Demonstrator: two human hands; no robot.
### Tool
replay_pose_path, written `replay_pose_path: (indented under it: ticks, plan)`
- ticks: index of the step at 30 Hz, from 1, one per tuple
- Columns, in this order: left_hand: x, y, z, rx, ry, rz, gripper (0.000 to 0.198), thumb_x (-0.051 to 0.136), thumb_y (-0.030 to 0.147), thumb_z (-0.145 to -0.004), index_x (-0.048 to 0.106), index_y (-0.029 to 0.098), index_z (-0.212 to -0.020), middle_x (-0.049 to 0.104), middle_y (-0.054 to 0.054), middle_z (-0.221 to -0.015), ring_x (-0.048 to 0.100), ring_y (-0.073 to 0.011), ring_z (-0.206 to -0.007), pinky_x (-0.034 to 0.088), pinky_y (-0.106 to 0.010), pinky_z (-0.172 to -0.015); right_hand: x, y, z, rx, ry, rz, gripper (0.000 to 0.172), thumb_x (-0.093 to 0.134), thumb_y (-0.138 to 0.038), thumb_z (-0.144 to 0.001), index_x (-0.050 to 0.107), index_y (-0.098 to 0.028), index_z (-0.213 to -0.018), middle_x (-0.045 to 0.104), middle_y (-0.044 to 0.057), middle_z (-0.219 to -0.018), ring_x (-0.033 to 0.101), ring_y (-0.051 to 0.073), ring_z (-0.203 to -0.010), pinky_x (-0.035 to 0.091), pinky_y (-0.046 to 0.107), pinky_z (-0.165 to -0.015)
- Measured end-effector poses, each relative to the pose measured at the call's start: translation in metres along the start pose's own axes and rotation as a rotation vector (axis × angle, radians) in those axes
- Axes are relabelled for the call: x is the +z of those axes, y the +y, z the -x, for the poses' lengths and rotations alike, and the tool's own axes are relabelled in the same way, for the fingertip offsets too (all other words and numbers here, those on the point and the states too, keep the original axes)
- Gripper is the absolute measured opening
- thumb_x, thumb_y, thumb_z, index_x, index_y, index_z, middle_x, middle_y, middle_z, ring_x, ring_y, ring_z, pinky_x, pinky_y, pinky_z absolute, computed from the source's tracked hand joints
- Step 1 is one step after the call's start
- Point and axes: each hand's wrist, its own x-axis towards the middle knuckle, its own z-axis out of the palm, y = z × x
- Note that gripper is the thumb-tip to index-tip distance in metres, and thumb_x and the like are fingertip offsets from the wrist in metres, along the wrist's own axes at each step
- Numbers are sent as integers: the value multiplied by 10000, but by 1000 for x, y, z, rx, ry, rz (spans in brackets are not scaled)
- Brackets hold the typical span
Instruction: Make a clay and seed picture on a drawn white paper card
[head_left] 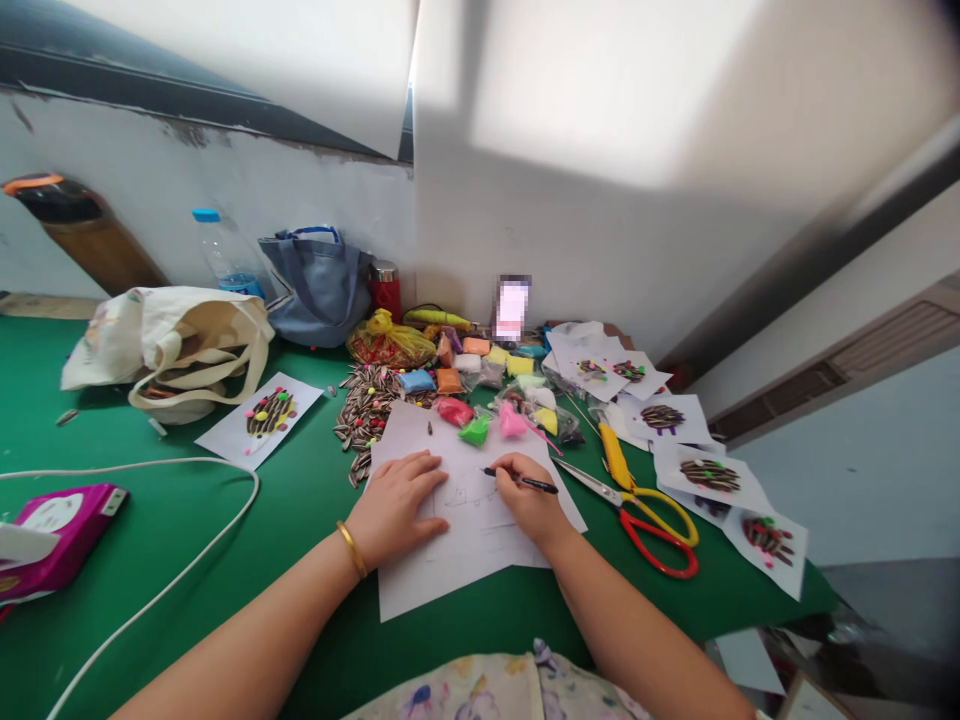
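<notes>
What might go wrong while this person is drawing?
The tips of the scissors point toward the right hand, close to the pen, so a careless sideways move might catch them. The loose striped seeds lie against the edge of the paper, so turning it could scatter some. The left hand rests flat on the paper; if it lifted, the paper might slip and spoil a line.

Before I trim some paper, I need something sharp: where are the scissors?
In the head view, the scissors lie on the green table, to the right of the right hand and beside the yellow-handled tool.
</notes>
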Motion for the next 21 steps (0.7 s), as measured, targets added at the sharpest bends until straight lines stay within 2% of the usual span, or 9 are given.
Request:
replay_pose_path:
  ticks: [10, 15, 21]
  plan:
    - [-1, 0, -1, -6, -6, 23, 612, 729, 467, -692, 571, 290, -1257, 492, -54, -1417, 393, -307, -1328, 293, -465, -1093, 0, -1, 1, -20, -13, 15, 172, 489, -239, -799, 659, -216, -792, 650, 3, -734, 571, 170, -695, 412, 262, -627]
    - [0, 0, -1, -5, -2, 24, 613, 729, 461, -696, 565, 291, -1262, 490, -54, -1419, 389, -303, -1331, 286, -460, -1097, 0, 5, -1, 16, 32, -19, 188, 480, -274, -823, 658, -215, -841, 640, 0, -717, 551, 164, -636, 390, 258, -571]
    - [0, 0, -1, -5, 1, 19, 608, 729, 470, -694, 575, 283, -1252, 495, -58, -1414, 396, -307, -1326, 295, -462, -1091, 1, 3, -2, -5, 21, 10, 187, 488, -285, -827, 662, -218, -833, 629, -9, -710, 545, 157, -645, 392, 254, -587]
